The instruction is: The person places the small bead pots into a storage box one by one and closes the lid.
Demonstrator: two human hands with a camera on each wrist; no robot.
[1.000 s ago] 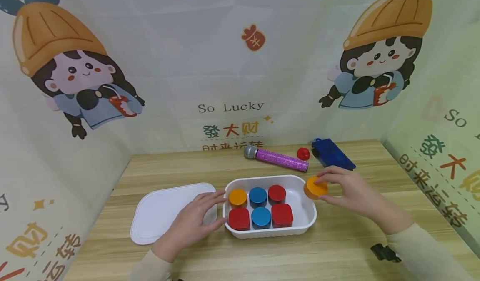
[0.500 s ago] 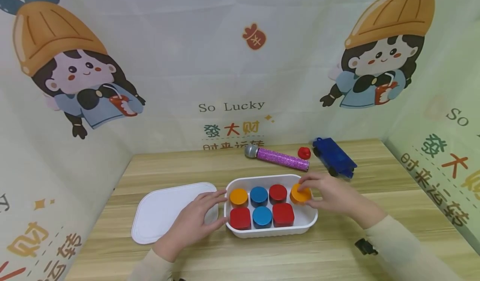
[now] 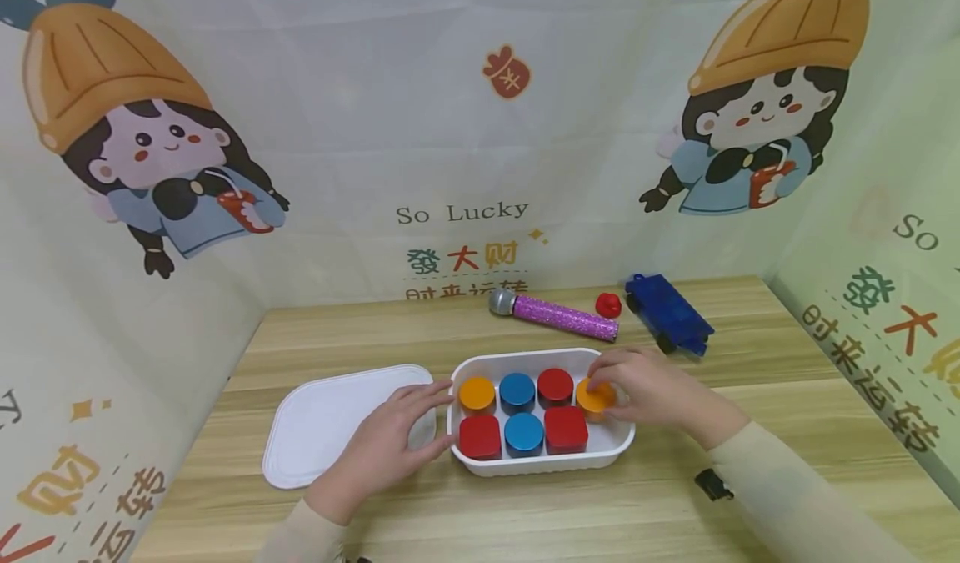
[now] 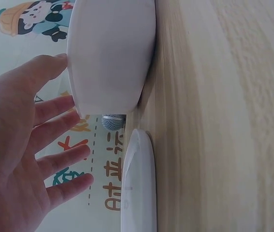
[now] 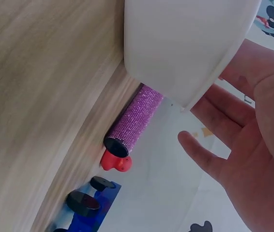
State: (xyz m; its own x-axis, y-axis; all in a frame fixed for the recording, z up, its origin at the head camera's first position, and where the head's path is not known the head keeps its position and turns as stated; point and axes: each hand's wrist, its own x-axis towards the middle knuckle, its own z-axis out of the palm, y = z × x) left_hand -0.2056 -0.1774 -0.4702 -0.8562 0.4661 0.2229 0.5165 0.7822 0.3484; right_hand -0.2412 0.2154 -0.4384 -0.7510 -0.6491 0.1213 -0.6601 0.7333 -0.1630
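Note:
In the head view a white box (image 3: 540, 465) holds blocks in two rows: a round orange block (image 3: 477, 393), two round blue blocks (image 3: 517, 390), a round red block (image 3: 556, 386) and two square red blocks (image 3: 566, 429). My right hand (image 3: 651, 386) reaches over the box's right end and pinches a second round orange block (image 3: 596, 398) at the back right, beside the round red one. My left hand (image 3: 390, 438) is at the box's left end, fingers extended, fingertips at the rim. In the right wrist view the box wall hides the right fingertips.
A white lid (image 3: 322, 429) lies left of the box, partly under my left hand in view. Behind the box are a purple glittery microphone (image 3: 566, 316), a small red object (image 3: 608, 304) and a blue toy vehicle (image 3: 670, 314). Printed cloth walls surround the wooden table (image 3: 360, 338).
My right hand has moved left and down with the orange block, from above the box's right rim into its back right. The left hand has stayed put at the left end.

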